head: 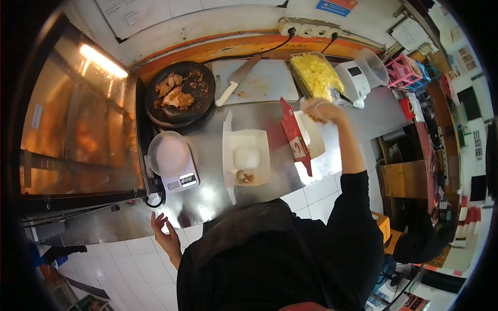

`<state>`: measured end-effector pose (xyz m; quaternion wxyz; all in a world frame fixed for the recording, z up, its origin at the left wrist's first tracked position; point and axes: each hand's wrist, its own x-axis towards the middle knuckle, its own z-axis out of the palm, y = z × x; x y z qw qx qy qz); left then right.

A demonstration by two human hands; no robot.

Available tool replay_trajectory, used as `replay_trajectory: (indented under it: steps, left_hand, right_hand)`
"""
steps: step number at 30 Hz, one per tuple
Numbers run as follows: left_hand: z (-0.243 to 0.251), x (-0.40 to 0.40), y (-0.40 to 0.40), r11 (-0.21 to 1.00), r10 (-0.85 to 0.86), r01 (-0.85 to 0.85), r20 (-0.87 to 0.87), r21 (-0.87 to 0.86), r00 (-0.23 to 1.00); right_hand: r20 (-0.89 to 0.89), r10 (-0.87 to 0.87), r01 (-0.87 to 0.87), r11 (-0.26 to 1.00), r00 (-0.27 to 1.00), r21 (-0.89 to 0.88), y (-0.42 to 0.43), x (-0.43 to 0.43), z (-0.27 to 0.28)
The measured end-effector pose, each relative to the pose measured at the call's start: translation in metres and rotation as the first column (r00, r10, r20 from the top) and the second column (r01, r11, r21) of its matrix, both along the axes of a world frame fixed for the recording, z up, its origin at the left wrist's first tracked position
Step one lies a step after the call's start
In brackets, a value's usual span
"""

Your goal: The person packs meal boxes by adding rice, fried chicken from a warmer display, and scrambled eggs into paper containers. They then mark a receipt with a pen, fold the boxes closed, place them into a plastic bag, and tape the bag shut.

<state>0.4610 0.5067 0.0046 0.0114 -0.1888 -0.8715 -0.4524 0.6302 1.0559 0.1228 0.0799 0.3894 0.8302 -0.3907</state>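
Note:
My right hand (321, 110), seemingly in a clear plastic glove, is closed around a piece of browned food above the far end of a red and white takeaway box (317, 134). The box stands open with something white inside. Left of it, an open white box (265, 138) holds a round white mound (247, 157), perhaps rice, and a small clear packet (245, 177) with brown contents. My left hand (165, 231) is bare and empty, its fingers apart, off the counter's front edge below a digital kitchen scale (183, 180) bearing a plastic bowl (168, 153).
A black stone mortar (180, 95) holds fried chicken pieces. A knife (239, 79) lies on a white cutting board (272, 83). Behind my right hand are a tray of yellow food (317, 74) and a white device (353, 79). A lit warming cabinet (81, 128) stands left.

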Motion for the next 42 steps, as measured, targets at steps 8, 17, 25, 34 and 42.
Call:
replay_trajectory:
  steps: [8,17,25,34,42]
  left_hand:
    - [0.018,-0.017,0.026,0.997,-0.079,0.079,-0.02,-0.021,0.997]
    - [0.015,0.017,-0.003,0.989,0.144,-0.145,0.017,0.01,0.989]
    - [0.006,0.058,-0.03,0.908,0.418,-0.418,0.106,-0.025,0.902]
    - [0.01,0.024,-0.009,0.955,0.296,-0.295,0.086,-0.03,0.951]
    - [0.014,0.014,-0.01,0.993,0.119,-0.118,0.047,-0.019,0.992]
  right_hand:
    - [0.34,0.243,-0.368,0.852,0.908,0.374,0.027,-0.032,-0.033]
    - [0.259,0.8,-0.786,0.37,0.541,0.496,-0.103,-0.29,-0.013]
    - [0.404,0.899,-0.88,-0.049,0.167,0.473,-0.114,-0.376,-0.083]
    - [-0.087,0.889,-0.758,0.432,0.45,0.49,-0.088,-0.399,-0.143]
    - [-0.754,0.045,-0.416,0.855,0.655,-0.31,-0.068,-0.344,-0.095]
